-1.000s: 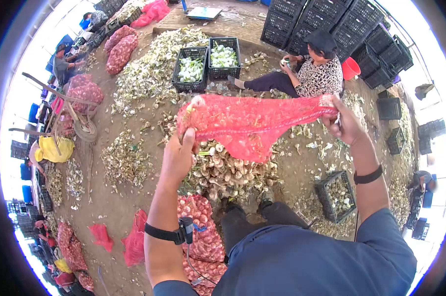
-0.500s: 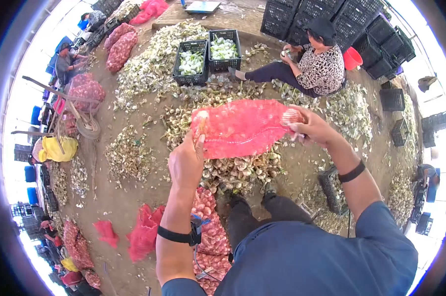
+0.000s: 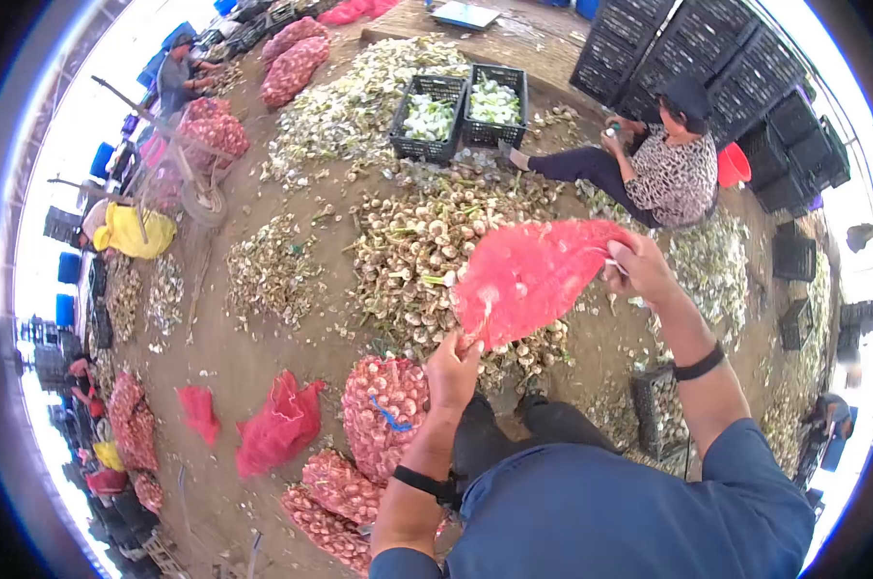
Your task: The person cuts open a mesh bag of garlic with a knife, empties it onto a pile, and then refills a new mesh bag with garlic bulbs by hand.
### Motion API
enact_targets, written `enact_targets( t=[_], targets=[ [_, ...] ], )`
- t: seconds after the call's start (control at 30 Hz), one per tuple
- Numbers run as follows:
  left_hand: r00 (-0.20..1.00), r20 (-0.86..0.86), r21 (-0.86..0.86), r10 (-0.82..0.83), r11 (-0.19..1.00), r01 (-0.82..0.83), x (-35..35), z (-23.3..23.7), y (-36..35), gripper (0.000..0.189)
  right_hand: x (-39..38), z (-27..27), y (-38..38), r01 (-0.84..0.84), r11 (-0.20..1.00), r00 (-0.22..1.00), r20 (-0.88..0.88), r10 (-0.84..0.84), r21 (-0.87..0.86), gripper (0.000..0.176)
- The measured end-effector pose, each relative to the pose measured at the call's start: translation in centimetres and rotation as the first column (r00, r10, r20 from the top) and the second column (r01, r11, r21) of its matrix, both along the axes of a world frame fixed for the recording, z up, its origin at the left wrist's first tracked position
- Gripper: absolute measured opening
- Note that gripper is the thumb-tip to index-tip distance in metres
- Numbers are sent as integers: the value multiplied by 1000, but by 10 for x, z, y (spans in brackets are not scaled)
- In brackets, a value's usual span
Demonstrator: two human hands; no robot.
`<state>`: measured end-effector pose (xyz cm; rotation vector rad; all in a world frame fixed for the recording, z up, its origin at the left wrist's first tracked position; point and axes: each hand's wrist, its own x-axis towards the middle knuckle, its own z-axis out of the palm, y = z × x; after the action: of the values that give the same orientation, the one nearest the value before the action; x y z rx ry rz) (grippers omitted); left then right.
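Observation:
A red mesh bag (image 3: 533, 275) is stretched between my two hands over a large heap of garlic bulbs (image 3: 412, 241). My left hand (image 3: 454, 365) pinches its lower left corner. The upper right end of the mesh is gripped in my right hand (image 3: 641, 268), with the fingers closed on it. The bag hangs thin and nearly flat, and parts of the heap show through it. Filled red mesh bags of garlic (image 3: 386, 415) stand by my left forearm.
Two black crates with pale peeled pieces (image 3: 429, 121) stand beyond the heap. A person in a patterned top (image 3: 676, 174) sits at the right near stacked crates (image 3: 687, 58). Loose red bags (image 3: 280, 425) and a wheelbarrow (image 3: 203, 200) are on the left.
The view has shifted, and more filled bags show at the lower left. The mesh bag now slants, with its left end lower. Both hands still hold it.

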<state>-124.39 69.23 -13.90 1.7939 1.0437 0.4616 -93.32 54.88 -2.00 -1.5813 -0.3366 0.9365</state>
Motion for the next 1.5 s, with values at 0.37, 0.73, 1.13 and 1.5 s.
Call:
enact_targets(
  t=[0.37,0.73,1.13,1.5],
  targets=[
    [993,-37,193,115,975,-106,-3,31,-25,15,11,35,-14,173,951,985,-28,-172,255,22],
    [681,685,133,-259,963,233,100,151,-86,8,-34,-37,-79,-547,837,772,403,492,25,35],
    [955,285,-221,78,975,-14,-2,76,-152,63,93,86,-4,-52,745,999,40,35,665,30],
    [996,-27,-354,80,931,-85,-82,27,-178,73,39,49,39,-400,916,866,322,383,-14,54]
  ],
)
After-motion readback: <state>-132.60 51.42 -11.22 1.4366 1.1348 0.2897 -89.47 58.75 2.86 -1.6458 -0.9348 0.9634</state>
